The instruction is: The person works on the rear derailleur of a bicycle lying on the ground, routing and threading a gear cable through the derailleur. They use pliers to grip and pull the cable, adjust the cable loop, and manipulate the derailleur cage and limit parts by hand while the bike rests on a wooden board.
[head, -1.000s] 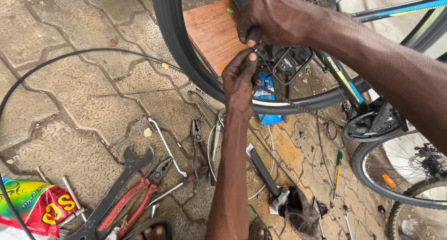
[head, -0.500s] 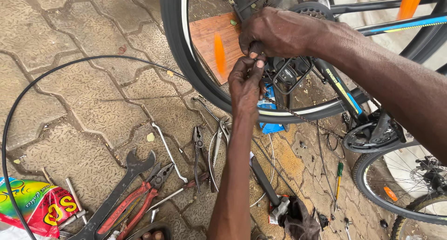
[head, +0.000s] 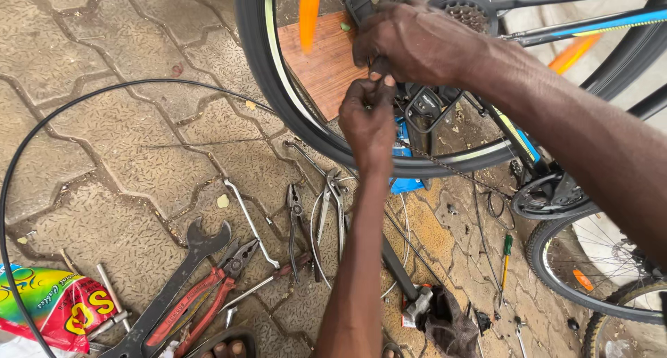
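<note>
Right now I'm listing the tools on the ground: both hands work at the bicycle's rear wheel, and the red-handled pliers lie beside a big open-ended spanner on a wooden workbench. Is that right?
Not quite. The head view shows the red-handled pliers beside the big open-ended spanner on the paving stones, not on a workbench. The rest holds: the left hand and the right hand work at the bicycle's rear wheel.

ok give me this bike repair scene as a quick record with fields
setting: patterned paving stones
left hand: left hand pinching a small part at the rear derailleur
right hand: right hand gripping the same spot from above
bike: rear wheel, cassette
tools on ground: big spanner, red-handled pliers, black cable
</note>
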Motion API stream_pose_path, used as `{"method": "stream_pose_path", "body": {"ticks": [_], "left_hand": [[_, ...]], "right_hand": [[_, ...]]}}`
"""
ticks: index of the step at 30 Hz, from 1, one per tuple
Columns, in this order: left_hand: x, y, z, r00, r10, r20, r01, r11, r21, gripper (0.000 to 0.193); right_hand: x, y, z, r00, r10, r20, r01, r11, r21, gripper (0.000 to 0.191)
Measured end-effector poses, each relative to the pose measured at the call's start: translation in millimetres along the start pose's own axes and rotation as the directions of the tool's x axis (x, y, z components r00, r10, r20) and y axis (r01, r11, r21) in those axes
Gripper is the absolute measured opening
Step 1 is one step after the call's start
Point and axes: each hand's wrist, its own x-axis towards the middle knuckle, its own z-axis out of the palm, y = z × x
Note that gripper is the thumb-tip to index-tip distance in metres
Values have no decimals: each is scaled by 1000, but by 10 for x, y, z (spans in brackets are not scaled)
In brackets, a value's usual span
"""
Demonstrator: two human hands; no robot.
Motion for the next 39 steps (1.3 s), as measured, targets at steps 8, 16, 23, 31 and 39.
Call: {"method": "stream_pose_path", "body": {"ticks": [8, 16, 23, 31, 39], "left_hand": [[185, 161, -345, 952, -46, 303, 20, 996, 88, 18], [272, 258, -617, 714, 651, 257, -699, 646, 306, 18], [381, 527, -770, 540, 587, 603, -840, 338, 423, 27], [529, 894, -869, 484, 447, 752, -874, 211, 437, 17], [681, 1048, -1096, 425, 493, 759, -899, 129, 419, 23]], "right_hand": [[-558, -624, -168, 717, 430, -548, -314, 902, 297, 15], [-887, -1541, 981, -190, 939, -286, -237, 238, 942, 23], [-565, -1867, 1528, 63, 917, 393, 131, -398, 908, 15], [-100, -2017, 1477, 117, 804, 582, 371, -579, 726, 11], [334, -2069, 1570, 255, 750, 610, 450, -650, 612, 11]]}}
